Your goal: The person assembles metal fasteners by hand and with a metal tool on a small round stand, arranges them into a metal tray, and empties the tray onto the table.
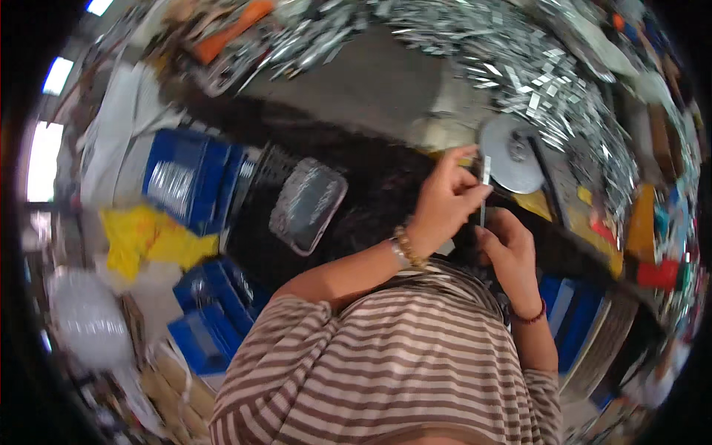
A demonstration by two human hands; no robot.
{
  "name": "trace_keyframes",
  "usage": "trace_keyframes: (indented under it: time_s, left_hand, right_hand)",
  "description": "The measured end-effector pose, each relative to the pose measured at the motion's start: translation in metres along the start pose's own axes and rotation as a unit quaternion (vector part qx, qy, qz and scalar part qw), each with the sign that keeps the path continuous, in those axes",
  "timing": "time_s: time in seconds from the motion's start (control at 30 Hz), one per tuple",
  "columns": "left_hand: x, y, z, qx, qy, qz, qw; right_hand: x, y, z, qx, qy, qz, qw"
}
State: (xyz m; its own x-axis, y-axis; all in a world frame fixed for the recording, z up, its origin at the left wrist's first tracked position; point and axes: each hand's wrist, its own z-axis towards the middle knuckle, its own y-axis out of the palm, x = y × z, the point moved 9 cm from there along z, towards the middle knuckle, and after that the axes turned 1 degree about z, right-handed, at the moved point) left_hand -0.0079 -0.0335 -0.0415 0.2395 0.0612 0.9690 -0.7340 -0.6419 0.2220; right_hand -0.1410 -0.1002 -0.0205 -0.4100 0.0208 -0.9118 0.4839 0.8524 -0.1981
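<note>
My left hand (443, 199) pinches a thin, flat metal strip (486, 169) between thumb and fingers. The strip points away from me, nearly upright in the picture. My right hand (512, 248) is closed at its near end, thumb against the strip. Just beyond both hands lies a round grey disc (508, 172), with a dark bar (547, 182) along its right side. Past the disc, many loose shiny metal strips (545, 96) are heaped on the bench. What the disc is made for cannot be told.
To the left, a clear-looking plastic tray (310, 208) rests on a dark surface. Blue bins (194, 178) and a yellow plastic bag (148, 241) stand farther left. An orange-handled tool (233, 31) lies at the far left of the bench. Another blue bin (567, 319) is at my right.
</note>
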Motion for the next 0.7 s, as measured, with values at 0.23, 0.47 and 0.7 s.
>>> trace_keyframes:
  time_s: [0.23,0.47,0.7]
  left_hand:
    - [0.002,-0.086,-0.028,0.14,0.025,-0.003,0.99]
    - [-0.1,-0.284,-0.091,0.398,-0.058,0.085,0.911]
    - [-0.166,-0.42,-0.108,0.482,-0.172,0.23,0.828]
  right_hand:
    - [-0.006,0.038,0.009,-0.079,-0.054,-0.065,0.993]
    - [0.019,0.057,0.019,-0.143,-0.014,-0.088,0.986]
    - [0.021,0.073,0.021,-0.178,0.001,-0.107,0.978]
